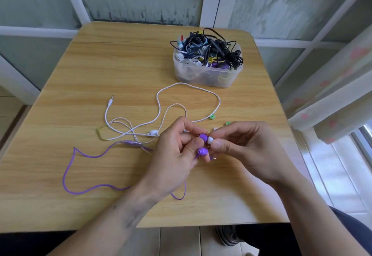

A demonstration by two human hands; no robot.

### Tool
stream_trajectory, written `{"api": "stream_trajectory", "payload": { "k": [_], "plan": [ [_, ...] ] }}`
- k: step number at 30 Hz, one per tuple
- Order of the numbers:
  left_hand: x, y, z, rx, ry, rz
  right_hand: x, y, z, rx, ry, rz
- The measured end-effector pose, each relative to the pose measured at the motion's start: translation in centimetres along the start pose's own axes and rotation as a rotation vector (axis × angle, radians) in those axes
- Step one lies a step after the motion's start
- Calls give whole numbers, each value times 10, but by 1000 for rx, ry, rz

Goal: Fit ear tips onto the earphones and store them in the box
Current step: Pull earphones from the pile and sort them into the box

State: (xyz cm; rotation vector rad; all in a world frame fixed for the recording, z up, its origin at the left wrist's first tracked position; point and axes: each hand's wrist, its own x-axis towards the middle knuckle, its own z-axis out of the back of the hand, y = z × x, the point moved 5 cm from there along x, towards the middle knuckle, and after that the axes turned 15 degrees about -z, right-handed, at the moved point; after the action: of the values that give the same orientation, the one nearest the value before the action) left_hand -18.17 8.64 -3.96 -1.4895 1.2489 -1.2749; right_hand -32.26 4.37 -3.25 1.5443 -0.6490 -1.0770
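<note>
Head view, looking down at a light wood-grain desk (80,74) w/ rounded far corners, pushed up against frosted window panels.

Centre-front: both hands meet just above the desk. Left hand (173,155) has fingers curled round two purple earbuds. The upper earbud (203,137) is pinched betw. thumb & fingers, nozzle toward the right hand. The lower earbud (202,151) pokes out under the thumb, bare nozzle end w/ a small hole facing the camera. Right hand (247,147) pinches a small white ear tip (210,140), dome-shaped, touching the upper earbud's nozzle end; can't tell if it is seated.

The purple cable (80,187) runs from the left hand, loops wide across the desk's left-front part & passes under the left forearm. An inline piece sits on it, left of the left hand.

Behind the hands: a white earphone set (181,83) lies loose on the desk, thin cable in big loops, jack plug at far left, one white bud near the left hand. Two small green ear tips (212,117) lie on the desk just beyond the right hand, one half hidden by its fingers.

Far right of desk: a clear plastic box (207,74), no lid, heaped over the rim w/ tangled earphones, mostly black, some white, blue, yellow, purple.
</note>
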Motion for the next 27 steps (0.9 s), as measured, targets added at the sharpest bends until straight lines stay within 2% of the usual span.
{"api": "stream_trajectory", "payload": {
  "k": [4, 11, 22, 27],
  "plan": [
    [-2, -1, -1, -83, -15, 50, 0, 0, -1, -22, 8, -23],
    [-3, 0, -1, -86, 93, 152, -3, -1, -1, -75, -6, -36],
    [0, -6, -1, -90, 138, 95, -5, -2, -2, 0, 18, -50],
    [-4, -2, -2, -124, 105, 153, -3, -3, -4, -26, 52, -50]
  ]
}}
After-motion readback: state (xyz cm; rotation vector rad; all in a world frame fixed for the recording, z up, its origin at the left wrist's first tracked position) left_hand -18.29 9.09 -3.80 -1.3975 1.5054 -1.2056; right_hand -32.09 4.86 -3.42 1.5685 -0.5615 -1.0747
